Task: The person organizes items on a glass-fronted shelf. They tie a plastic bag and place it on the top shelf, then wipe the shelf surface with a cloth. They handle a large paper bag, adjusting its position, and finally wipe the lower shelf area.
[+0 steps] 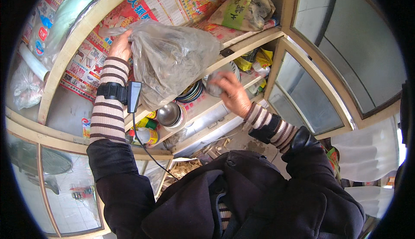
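Observation:
My left hand (pixel 121 46) grips the gathered top of a large, cloudy clear plastic bag (pixel 175 54). The bag bulges over the front edge of the upper shelf; its contents cannot be made out. My right hand (pixel 234 93) is motion-blurred in the lower compartment, fingers bent over a greyish bowl (pixel 212 88); whether they grasp it is unclear. Behind that hand stand patterned white dishes (pixel 234 68). To its left is a stack of dark-rimmed plates (pixel 192 93), partly hidden by the bag. Metal bowls (pixel 168 114) sit nested further left.
Printed paper (pixel 162 4) lines the upper shelf, where a green-and-beige packet (pixel 243 13) lies. Bagged items (pixel 71 15) fill the left side. Yellow packets (pixel 256 59) and a yellow-labelled bottle (pixel 147 135) are below. Glazed cabinet doors (pixel 306 93) stand ajar at right.

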`<action>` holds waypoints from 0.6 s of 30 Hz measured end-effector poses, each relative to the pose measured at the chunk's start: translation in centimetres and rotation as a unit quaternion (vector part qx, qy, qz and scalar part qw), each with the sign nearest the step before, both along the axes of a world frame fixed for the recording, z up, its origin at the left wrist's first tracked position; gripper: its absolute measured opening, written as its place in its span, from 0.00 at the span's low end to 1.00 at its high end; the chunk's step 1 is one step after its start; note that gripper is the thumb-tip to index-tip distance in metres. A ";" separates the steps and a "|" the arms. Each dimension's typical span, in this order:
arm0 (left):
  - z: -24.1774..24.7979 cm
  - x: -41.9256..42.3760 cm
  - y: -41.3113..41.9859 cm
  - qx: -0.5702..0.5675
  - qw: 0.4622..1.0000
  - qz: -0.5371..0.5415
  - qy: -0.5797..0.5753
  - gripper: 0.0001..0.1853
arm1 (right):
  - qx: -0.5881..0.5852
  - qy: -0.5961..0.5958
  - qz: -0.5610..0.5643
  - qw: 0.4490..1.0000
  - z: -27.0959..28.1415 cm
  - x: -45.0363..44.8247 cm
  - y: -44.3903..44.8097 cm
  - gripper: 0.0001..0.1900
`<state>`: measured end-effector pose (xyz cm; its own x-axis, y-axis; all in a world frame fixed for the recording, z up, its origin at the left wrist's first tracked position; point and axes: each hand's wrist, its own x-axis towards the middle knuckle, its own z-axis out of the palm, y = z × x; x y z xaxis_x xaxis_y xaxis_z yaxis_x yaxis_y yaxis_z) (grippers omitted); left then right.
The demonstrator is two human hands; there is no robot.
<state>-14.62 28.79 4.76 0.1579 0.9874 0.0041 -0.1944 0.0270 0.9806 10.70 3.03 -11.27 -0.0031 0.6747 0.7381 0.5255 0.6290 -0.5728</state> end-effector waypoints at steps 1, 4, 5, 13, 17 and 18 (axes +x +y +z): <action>0.1 0.1 -0.2 0.000 1.000 0.001 0.006 0.14 | -0.011 0.051 -0.020 0.998 1.2 0.4 -0.2 0.28; 0.0 0.7 -1.0 0.016 0.999 0.029 0.034 0.16 | 0.129 0.009 -0.060 0.990 5.1 -0.1 0.7 0.29; 0.2 0.9 -1.2 0.005 0.998 0.043 0.036 0.16 | 0.169 -0.041 -0.049 0.984 6.0 -1.0 1.3 0.30; 0.2 0.4 -1.6 -0.014 0.997 0.043 0.055 0.13 | 0.084 -0.199 0.041 0.975 0.2 -5.0 1.0 0.15; 0.1 0.3 -1.8 -0.021 0.998 0.033 0.056 0.13 | 0.136 -0.075 0.014 0.988 1.7 -3.3 0.5 0.23; 0.1 0.3 -1.8 -0.023 0.997 0.031 0.063 0.13 | 0.137 -0.044 -0.001 0.990 2.9 -2.8 1.0 0.25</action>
